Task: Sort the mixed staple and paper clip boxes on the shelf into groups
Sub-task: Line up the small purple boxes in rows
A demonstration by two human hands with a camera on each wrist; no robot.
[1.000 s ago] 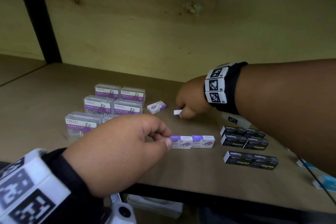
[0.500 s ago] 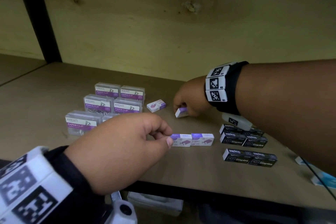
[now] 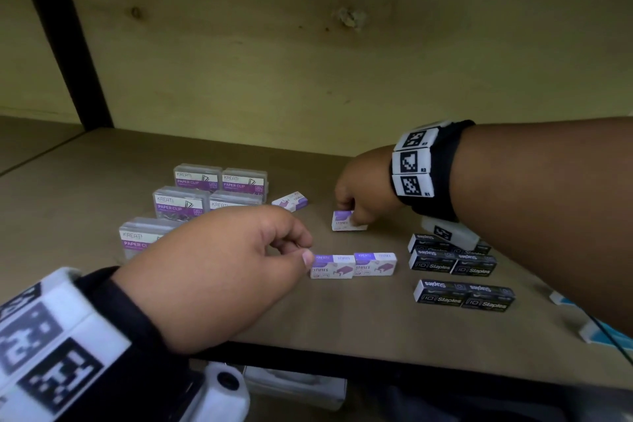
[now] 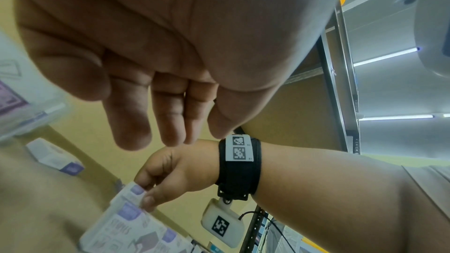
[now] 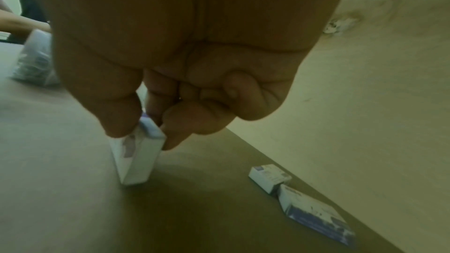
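My right hand (image 3: 347,212) pinches a white-and-purple staple box (image 3: 344,220) by its top end; the box (image 5: 136,159) stands tilted with its lower end on the shelf. In front of it, two matching staple boxes (image 3: 354,264) lie end to end. My left hand (image 3: 301,248) hovers loosely curled, its thumb touching the left end of that pair, and holds nothing (image 4: 170,138). One more white-and-purple box (image 3: 291,200) lies loose further back. Clear paper clip boxes (image 3: 197,180) sit grouped at the left, black staple boxes (image 3: 452,262) at the right.
Blue-and-white boxes (image 3: 596,329) lie at the right edge and by the back wall (image 5: 316,218). A black upright post (image 3: 61,38) stands at the back left. The plywood back wall is close behind. The shelf's front edge (image 3: 376,367) runs just below my left wrist.
My right hand has taken up the small box, turned it upright and drawn it a little nearer the front pair. The left hand has stayed almost still.
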